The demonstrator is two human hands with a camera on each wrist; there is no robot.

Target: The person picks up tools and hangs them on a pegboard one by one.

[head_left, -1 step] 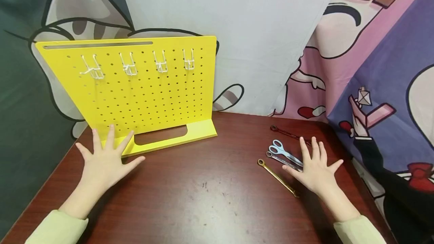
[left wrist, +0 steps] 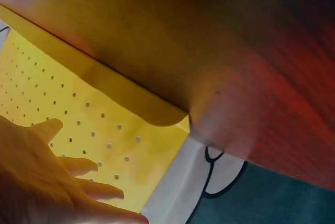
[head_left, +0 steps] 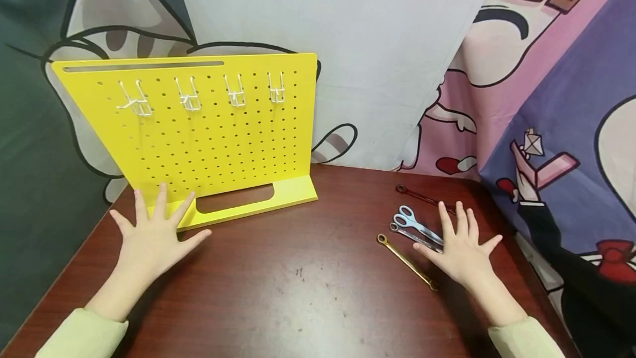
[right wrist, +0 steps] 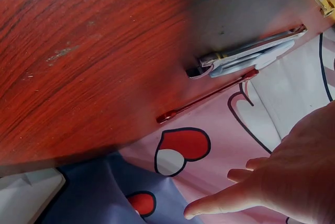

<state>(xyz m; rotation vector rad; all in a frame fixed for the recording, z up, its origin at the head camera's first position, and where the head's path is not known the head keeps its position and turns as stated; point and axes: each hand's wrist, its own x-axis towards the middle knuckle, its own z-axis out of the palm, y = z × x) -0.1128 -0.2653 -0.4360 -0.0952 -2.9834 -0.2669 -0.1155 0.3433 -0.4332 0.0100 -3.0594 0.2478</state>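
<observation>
My left hand (head_left: pixel 151 242) is spread with straight fingers and holds nothing. In the head view it overlaps the lower left corner of a yellow pegboard (head_left: pixel 218 131); the left wrist view shows the fingers apart from the board's holes. On the right, my right hand (head_left: pixel 462 250) is also spread and empty, above several tools on the table. Nearest it are light-blue-handled scissors (head_left: pixel 417 225), their blades partly covered by the hand. A silver wrench (head_left: pixel 412 236) lies beside them, a gold wrench (head_left: pixel 404 260) in front, and a dark red wrench (head_left: pixel 419 196) behind.
Along the pegboard's upper part hang several white wire hooks (head_left: pixel 237 97). The board's base has a long slot and stands on the dark red-brown wooden table (head_left: pixel 298 291). Printed cloth (head_left: pixel 387 59) hangs behind the table and on both sides.
</observation>
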